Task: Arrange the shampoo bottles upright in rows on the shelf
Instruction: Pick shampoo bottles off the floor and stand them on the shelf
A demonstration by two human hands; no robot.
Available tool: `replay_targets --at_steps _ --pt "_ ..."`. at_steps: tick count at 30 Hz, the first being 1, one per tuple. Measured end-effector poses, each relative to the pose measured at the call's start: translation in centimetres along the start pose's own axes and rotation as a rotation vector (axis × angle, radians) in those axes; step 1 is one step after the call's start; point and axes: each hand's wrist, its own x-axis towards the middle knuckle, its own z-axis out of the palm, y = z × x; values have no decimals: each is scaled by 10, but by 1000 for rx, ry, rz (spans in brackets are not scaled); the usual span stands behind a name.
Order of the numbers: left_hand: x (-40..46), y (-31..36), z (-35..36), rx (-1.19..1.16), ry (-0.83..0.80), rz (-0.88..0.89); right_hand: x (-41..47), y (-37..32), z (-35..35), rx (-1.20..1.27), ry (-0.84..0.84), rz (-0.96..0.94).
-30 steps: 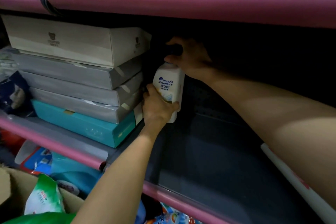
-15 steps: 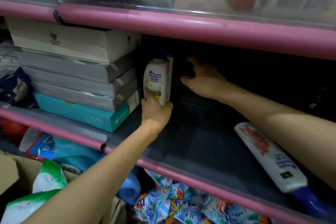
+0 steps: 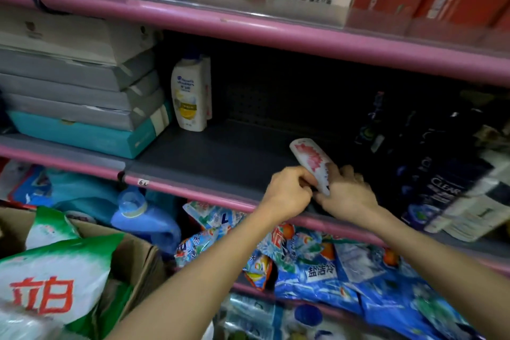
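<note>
a: shop shelving, pink front rails, dark grey shelf (image 3: 220, 157) at mid height. boxes stacked at its left end, dark bottles packed at its right end (image 3: 430, 174).

b: where's the work?

a: two white bottles upright at back left (image 3: 190, 96), hard against the stacked boxes (image 3: 82, 85), one behind the other. next piece is the white bottle with red flower print (image 3: 310, 159), lying flat near the front rail, right of centre.

b: axis?

a: long axis runs front-right to back-left. base end points into the shelf, cap end comes toward the person and is buried under the hands.

b: hands?

a: both at that near end. left hand (image 3: 288, 193) has fingers curled in, pinching the bottle's left edge. right hand (image 3: 346, 193) lies over the right side, fingers bent round it. both look like a grasp; blur hides the fingertips.

b: which is nearer the row?

a: left. the upright pair sits up and to the left, well apart from the lying bottle. my read: it needs tipping up onto its far end, then carrying left across the bare stretch.

b: risk?

a: the dark bottles just beside the right hand.
</note>
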Motion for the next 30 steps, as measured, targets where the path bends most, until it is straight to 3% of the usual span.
replay_targets --at_steps 8,11,14,17,20,22,25,27,30 --pt "-27 -1 28 230 -46 74 -3 8 10 231 13 16" --pt "-31 -6 24 274 -2 143 -10 4 -19 860 -77 140" --pt "-32 -6 19 374 88 215 -34 6 -54 1595 -442 372" --pt "-39 0 10 433 215 339 -65 13 -72 1821 -744 381" --pt "-53 0 -6 458 336 461 -87 16 -81 1889 -891 345" --pt "-67 -1 -15 447 326 484 -98 16 -85 1873 -952 316" --pt "-96 1 -20 253 254 339 -109 13 -87 1619 -901 106" --pt "-114 -1 -20 52 238 157 -114 8 -85 1351 -717 -15" --pt "-134 -6 -18 -234 118 -94 -118 3 -81 1065 -283 -120"
